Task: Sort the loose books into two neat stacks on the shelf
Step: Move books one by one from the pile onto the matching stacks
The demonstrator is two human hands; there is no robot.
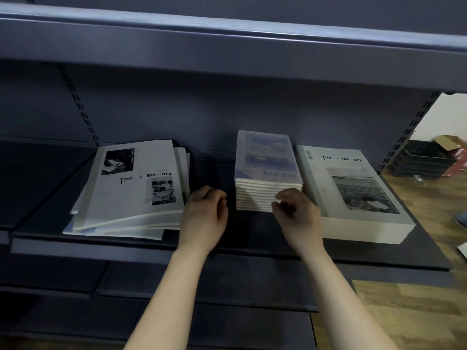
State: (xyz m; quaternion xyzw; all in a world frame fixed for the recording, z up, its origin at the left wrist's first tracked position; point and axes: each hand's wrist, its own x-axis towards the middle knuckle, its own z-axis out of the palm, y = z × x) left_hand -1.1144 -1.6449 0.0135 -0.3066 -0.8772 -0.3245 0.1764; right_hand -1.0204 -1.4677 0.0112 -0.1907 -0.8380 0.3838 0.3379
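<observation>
Loose books: a splayed pile point(131, 193) lies at the left of the shelf point(249, 231). Its covers are fanned and its edges are out of line. The top cover reads "Time & Memory".
Small stack: a squared stack of "fine Day" books point(267, 160) stands at the middle, against the back panel.
Large stack: a squared stack of "Time & Memory" books point(353, 195) stands just beside the small stack, on its right.
Step in hand: both target stacks appear formed and the left pile is not yet sorted. Judged stage: between placements, about to take the next book.
Next move: take the top book of the loose pile by its near right edge, lift it clear of the fanned covers below, and carry it past the small stack to the matching large stack. Align the edges on release.
Left grip point(206, 210): fingers loosely curled, knuckles up, at the right edge of the loose pile. Nothing is seen held. Contact with the pile cannot be confirmed.
Right grip point(295, 213): fingers half curled, thumb and forefinger apart, holding nothing, in front of the lower right corner of the small stack.
Surroundings: an upper shelf point(227, 41) overhangs. Beyond the right end lie a wood floor point(417, 299), stacked black trays point(422, 160) and a cardboard box point(447, 142).
</observation>
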